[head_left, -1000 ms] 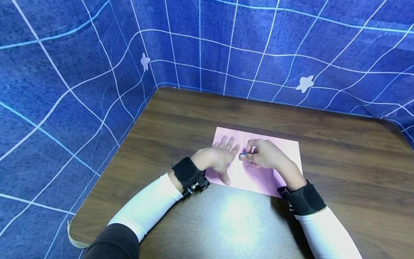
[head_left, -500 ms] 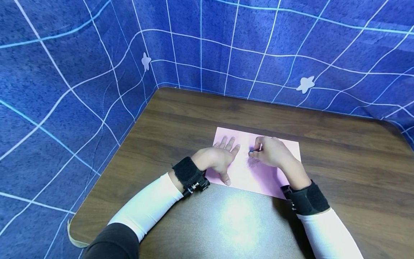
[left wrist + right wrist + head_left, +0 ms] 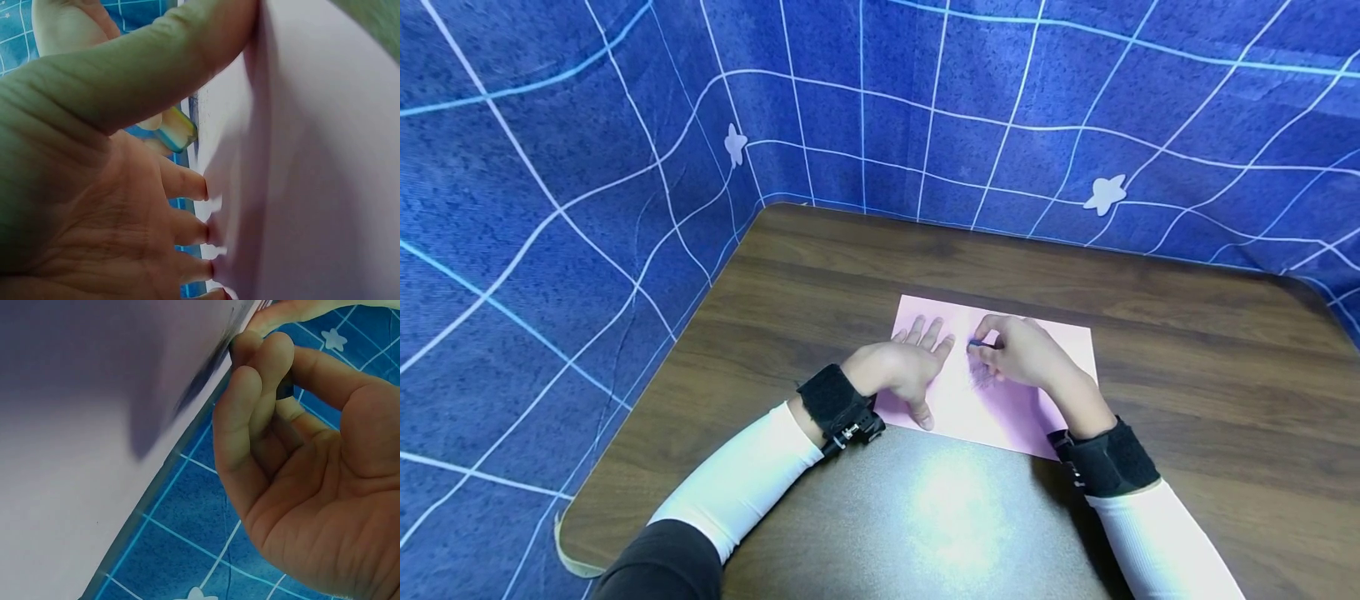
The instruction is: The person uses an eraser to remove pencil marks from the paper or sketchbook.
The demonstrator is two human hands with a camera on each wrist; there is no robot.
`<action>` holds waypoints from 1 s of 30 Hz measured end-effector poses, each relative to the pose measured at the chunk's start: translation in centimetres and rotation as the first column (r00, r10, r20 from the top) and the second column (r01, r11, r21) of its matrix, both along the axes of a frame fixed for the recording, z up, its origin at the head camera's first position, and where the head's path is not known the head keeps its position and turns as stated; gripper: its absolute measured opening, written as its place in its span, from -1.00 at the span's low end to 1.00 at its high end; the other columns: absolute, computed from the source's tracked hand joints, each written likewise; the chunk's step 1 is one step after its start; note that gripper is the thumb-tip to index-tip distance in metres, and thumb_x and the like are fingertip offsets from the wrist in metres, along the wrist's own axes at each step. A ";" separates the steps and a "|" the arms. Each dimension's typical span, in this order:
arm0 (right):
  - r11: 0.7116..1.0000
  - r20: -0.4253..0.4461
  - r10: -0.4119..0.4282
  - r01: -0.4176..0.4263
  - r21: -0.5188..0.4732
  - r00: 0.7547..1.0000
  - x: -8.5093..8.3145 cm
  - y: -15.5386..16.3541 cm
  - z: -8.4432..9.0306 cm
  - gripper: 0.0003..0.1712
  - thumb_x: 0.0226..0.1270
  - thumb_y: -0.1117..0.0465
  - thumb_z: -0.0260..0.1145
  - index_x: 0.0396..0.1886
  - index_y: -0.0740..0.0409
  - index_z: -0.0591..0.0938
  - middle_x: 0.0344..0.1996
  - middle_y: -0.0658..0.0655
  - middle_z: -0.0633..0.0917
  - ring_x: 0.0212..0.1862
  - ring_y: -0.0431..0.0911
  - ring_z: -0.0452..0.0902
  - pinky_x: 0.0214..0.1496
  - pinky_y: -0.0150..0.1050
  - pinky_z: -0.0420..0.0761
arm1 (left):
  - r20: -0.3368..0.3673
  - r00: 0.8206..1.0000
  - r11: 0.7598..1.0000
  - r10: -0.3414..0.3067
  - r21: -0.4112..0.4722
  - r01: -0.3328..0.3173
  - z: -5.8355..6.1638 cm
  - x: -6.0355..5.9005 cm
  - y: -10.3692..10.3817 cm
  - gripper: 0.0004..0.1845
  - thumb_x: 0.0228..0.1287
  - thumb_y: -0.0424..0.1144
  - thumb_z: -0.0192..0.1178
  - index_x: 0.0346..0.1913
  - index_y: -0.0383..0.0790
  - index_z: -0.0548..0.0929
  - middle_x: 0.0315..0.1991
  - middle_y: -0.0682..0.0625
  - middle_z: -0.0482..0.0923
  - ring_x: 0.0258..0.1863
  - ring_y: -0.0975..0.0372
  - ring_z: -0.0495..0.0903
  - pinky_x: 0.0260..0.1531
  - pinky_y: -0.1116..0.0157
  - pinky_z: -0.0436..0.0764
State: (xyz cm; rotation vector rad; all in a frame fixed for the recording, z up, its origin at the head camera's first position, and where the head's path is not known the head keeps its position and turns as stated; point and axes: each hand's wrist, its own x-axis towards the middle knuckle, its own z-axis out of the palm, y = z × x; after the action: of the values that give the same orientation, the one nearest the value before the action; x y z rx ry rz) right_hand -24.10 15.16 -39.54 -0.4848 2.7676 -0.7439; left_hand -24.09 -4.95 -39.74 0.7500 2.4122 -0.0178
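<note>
Right hand (image 3: 1026,354) pinches a short blue crayon stub (image 3: 976,342) between thumb and curled fingers, tip down on the pink rectangular paper sheet (image 3: 1060,350). The right wrist view shows the fingertips (image 3: 262,359) bunched tight round the dark stub (image 3: 284,387), right at the paper. The stub's long axis runs roughly left-right, its free end poking toward the left hand (image 3: 904,371). A purplish scribbled patch (image 3: 981,379) sits on the sheet just below the stub, on the near side of the fingers, between the 2 hands.

Left hand lies flat, fingers (image 3: 928,332) spread and straight, pressing the sheet's left part onto the dark brown wood-grain table (image 3: 820,275); the left wrist view shows its fingertips (image 3: 194,184) on the pink paper (image 3: 325,156). The right hand is the nearer to the scribble, touching that spot.

Versus 0.5 s ago: the stub has shifted slightly left and away, the right hand with it; 1.0 s ago it was lower and further left. The left hand and sheet have not moved. Blue grid-pattern cloth backdrop (image 3: 587,125) surrounds the table.
</note>
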 end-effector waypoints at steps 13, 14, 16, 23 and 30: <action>0.998 0.054 0.043 -0.046 0.051 0.998 0.0 0.2 -0.2 -0.71 0.52 0.12 0.26 0.13 0.12 0.59 -0.69 0.04 0.67 -0.64 -0.18 0.55 -0.34 -0.24 0.48 | -0.055 0.998 0.996 -0.031 0.085 0.035 0.6 -0.4 -0.4 0.40 -0.09 0.27 0.57 0.68 -0.08 -0.11 0.68 -0.28 -0.39 0.66 -0.19 -0.33 0.65 -0.06 -0.12; 0.997 0.057 0.043 -0.046 0.056 0.997 -0.1 0.2 -0.2 -0.70 0.52 0.11 0.25 0.14 0.11 0.59 -0.69 0.05 0.67 -0.64 -0.18 0.55 -0.34 -0.23 0.48 | -0.066 0.997 0.995 -0.035 0.091 0.040 0.6 -0.5 -0.5 0.37 -0.07 0.29 0.55 0.68 -0.08 -0.07 0.68 -0.28 -0.35 0.65 -0.21 -0.30 0.65 -0.07 -0.08; 0.997 0.059 0.045 -0.048 0.057 0.997 -0.1 0.1 -0.2 -0.68 0.53 0.11 0.24 0.17 0.10 0.59 -0.68 0.04 0.67 -0.64 -0.17 0.55 -0.35 -0.23 0.48 | -0.093 0.995 0.994 -0.042 0.101 0.051 0.5 -0.6 -0.5 0.28 0.00 0.31 0.50 0.67 -0.07 0.00 0.68 -0.28 -0.27 0.65 -0.23 -0.22 0.63 -0.09 0.01; 0.993 0.083 0.102 -0.106 0.050 0.991 0.0 -0.1 -0.1 -0.76 0.44 0.16 0.29 0.05 0.05 0.63 -0.69 0.02 0.66 -0.62 -0.18 0.55 -0.49 -0.26 0.48 | -0.160 0.986 0.992 -0.035 0.115 0.054 0.3 -0.7 0.0 0.19 0.02 0.28 0.51 0.63 -0.10 0.15 0.66 -0.28 -0.07 0.61 -0.29 -0.04 0.58 -0.13 0.18; 0.972 0.197 0.232 -0.235 -0.012 0.952 0.7 -0.3 0.2 -0.83 0.35 0.30 0.32 -0.13 0.06 0.53 -0.69 0.07 0.66 -0.62 -0.18 0.55 -0.51 -0.29 0.50 | -0.181 0.983 0.992 -0.030 0.112 0.050 0.2 -0.6 0.2 0.20 -0.04 0.25 0.56 0.61 -0.14 0.20 0.62 -0.33 0.03 0.58 -0.32 0.03 0.61 -0.11 0.08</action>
State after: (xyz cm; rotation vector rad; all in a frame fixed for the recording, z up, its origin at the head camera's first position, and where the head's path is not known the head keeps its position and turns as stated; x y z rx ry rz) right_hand -23.44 14.89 -39.31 -0.6825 2.4750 -0.6787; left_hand -24.69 -4.71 -39.52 0.8836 2.5860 0.0411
